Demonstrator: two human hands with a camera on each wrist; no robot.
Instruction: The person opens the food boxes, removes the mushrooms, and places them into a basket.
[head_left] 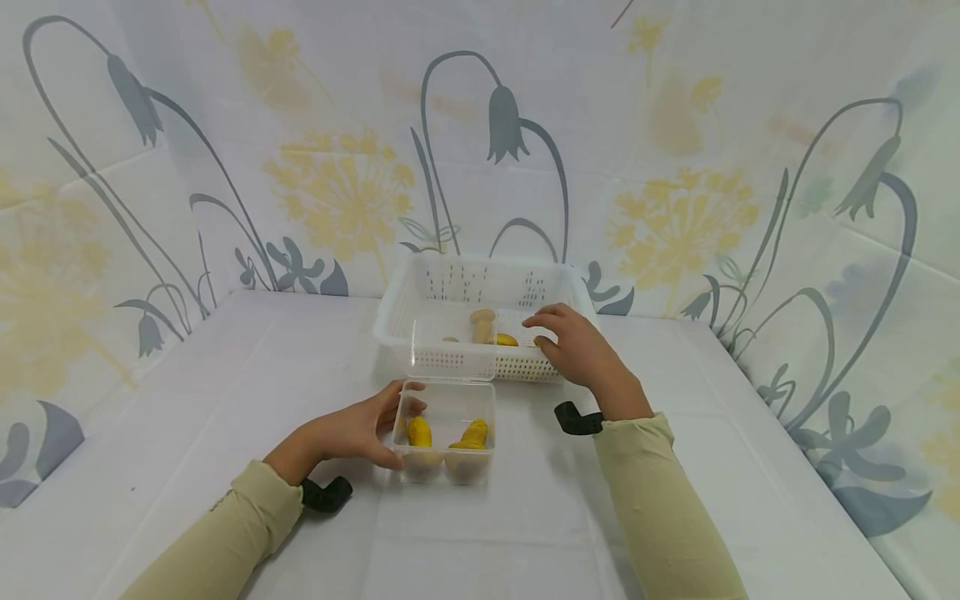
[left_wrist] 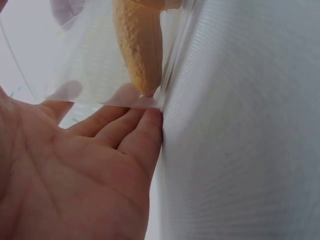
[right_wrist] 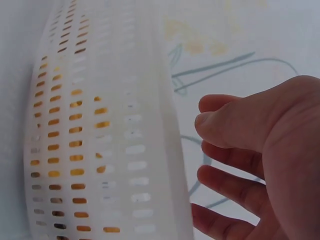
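On the table stands a clear plastic box (head_left: 448,396), its hinged lid (head_left: 450,354) swung up against the basket. Fingers and thumb of my left hand (head_left: 356,429) grip the box's left side. Inside lie small yellow, elongated pieces (head_left: 420,432); the left wrist view shows one bumpy, tapered piece (left_wrist: 140,50) through the wall, near the fingertips. My right hand (head_left: 581,346) hovers over the front right of a white perforated basket (head_left: 390,308), fingers loosely bent, holding nothing. The basket contains a tan mushroom-shaped piece (head_left: 482,325) and a yellow piece (head_left: 507,340); its wall hides other contents.
A white cloth covers the table (head_left: 300,542). Behind the basket hangs a flower-printed curtain (head_left: 480,167), which also runs along both sides. Each wrist wears a black band with a small camera mount (head_left: 326,495).
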